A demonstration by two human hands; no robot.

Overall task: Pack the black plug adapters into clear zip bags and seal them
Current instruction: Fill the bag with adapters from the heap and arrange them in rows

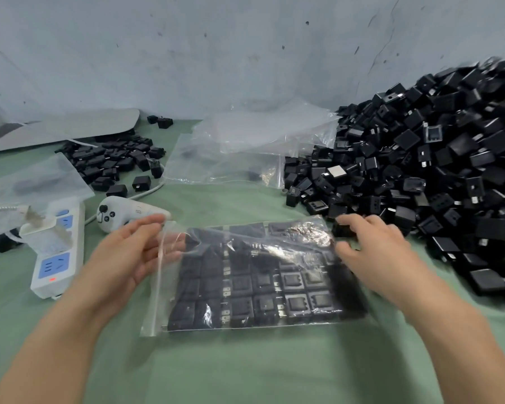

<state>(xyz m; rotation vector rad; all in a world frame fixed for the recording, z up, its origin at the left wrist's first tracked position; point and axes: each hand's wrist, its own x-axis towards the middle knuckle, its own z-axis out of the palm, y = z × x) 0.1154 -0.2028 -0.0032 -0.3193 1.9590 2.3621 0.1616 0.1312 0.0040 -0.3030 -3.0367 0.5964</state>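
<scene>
A green table [245, 368] carries a big pile [435, 158] of black adapters on the right. At centre lies a clear bag [254, 281], flat and packed with rows of adapters. The left hand [129, 258] stands on edge at the bag's open left end, fingers [155, 225] wide and nearly straight against the plastic. The right hand [373, 249] arches palm-down over the bag's far right corner by the pile. Its fingers are bent and blurred, so its grip cannot be told. Beyond lie empty bags [245, 147], a smaller heap [114, 161], a power strip [56, 258] and a controller [120, 212].
</scene>
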